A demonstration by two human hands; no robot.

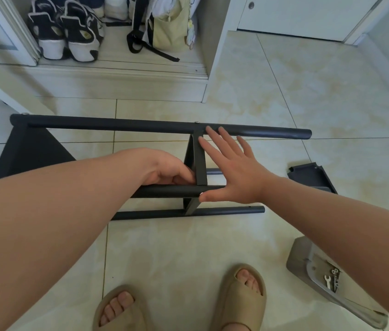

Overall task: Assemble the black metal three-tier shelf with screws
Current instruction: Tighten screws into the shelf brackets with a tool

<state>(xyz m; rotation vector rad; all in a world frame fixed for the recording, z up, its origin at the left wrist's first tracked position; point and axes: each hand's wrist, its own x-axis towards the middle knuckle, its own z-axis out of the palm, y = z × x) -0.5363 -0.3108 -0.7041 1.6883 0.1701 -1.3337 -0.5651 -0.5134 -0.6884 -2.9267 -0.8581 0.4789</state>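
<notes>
The black metal shelf frame lies on its side on the tiled floor, with a long upper pole [117,125], a nearer pole [172,191] and a lowest pole [224,211]. A shelf tier [31,151] is fixed at the left end, and a second tier [199,161] stands edge-on in the middle. My left hand [164,170] has its fingers curled against that middle tier, just above the nearer pole. My right hand [234,168] is spread flat with straight fingers, thumb at the nearer pole's end and fingertips near the upper pole. A third loose tier [313,177] lies at the right.
A grey tray [308,261] at the lower right holds a small wrench [327,281] and screws. My two feet in beige slippers [241,297] stand at the bottom. An open closet with shoes [66,32] and a bag [172,25] is behind the frame.
</notes>
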